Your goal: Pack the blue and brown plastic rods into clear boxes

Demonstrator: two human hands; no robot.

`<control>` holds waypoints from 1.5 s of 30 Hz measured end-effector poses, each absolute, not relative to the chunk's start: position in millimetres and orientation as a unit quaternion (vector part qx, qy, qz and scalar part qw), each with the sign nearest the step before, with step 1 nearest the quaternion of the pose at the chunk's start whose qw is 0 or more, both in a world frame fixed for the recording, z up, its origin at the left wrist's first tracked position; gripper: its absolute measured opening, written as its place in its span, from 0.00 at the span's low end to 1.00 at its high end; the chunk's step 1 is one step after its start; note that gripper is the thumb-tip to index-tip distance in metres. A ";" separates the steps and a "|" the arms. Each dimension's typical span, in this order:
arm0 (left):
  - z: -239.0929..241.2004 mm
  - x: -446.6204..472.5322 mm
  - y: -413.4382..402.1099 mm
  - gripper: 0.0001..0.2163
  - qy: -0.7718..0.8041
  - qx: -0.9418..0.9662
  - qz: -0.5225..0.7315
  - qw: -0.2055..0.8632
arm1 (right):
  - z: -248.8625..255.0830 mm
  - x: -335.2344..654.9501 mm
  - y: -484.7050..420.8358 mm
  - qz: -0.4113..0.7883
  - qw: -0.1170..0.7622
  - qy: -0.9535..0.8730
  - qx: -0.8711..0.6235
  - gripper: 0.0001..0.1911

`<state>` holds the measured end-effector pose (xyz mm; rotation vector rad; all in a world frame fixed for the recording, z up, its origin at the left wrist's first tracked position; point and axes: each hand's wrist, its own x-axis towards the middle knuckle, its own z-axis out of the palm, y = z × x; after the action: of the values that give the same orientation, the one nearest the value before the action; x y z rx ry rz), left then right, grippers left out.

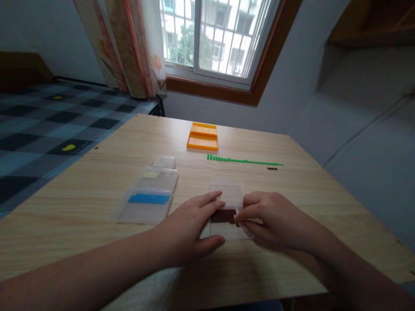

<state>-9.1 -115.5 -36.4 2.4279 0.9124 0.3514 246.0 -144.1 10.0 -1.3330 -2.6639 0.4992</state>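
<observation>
A clear plastic case (227,194) lies on the wooden table (97,181) in front of me, with a dark brown block of small pieces (223,215) inside it. My left hand (191,229) rests against the case's left side, index finger stretched over it and thumb under its near edge. My right hand (275,218) is at the case's right side, with fingers pinched together at the edge of the brown pieces. What the pinch holds is too small to name.
Two more clear cases (152,190) lie to the left, one with a blue strip (149,198). Farther back stand an orange tray (202,137), a row of green pieces (243,161) and a few brown pieces (272,168). A bed is at left, a window beyond.
</observation>
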 end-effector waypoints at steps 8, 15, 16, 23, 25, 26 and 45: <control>-34.4 -8.3 -115.9 0.32 0.339 0.894 0.135 0.260 | 3.9 239.5 -145.7 0.128 0.056 -0.881 -0.451 0.09; -34.0 -8.1 -115.7 0.32 0.341 0.894 0.131 0.259 | 7.1 243.4 -144.3 0.119 0.071 -0.865 -0.483 0.10; -34.1 -8.1 -115.7 0.32 0.340 0.894 0.133 0.260 | 8.9 244.6 -144.3 0.123 0.074 -0.866 -0.479 0.10; -34.9 -8.2 -116.2 0.32 0.339 0.892 0.139 0.264 | 13.7 247.6 -145.4 0.152 0.057 -0.876 -0.455 0.12; -36.7 -8.4 -115.6 0.32 0.337 0.894 0.134 0.262 | 11.0 247.0 -145.3 0.157 0.049 -0.876 -0.454 0.11; -37.8 -8.5 -115.1 0.32 0.336 0.895 0.133 0.261 | 9.5 246.7 -145.1 0.159 0.049 -0.875 -0.454 0.10; -39.4 -8.7 -113.8 0.32 0.333 0.897 0.141 0.255 | 4.2 245.8 -143.2 0.156 0.061 -0.873 -0.458 0.11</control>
<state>-8.7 -113.8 -39.4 2.4352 0.9035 0.3825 245.8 -143.2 4.2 -1.3842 -2.6418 0.4718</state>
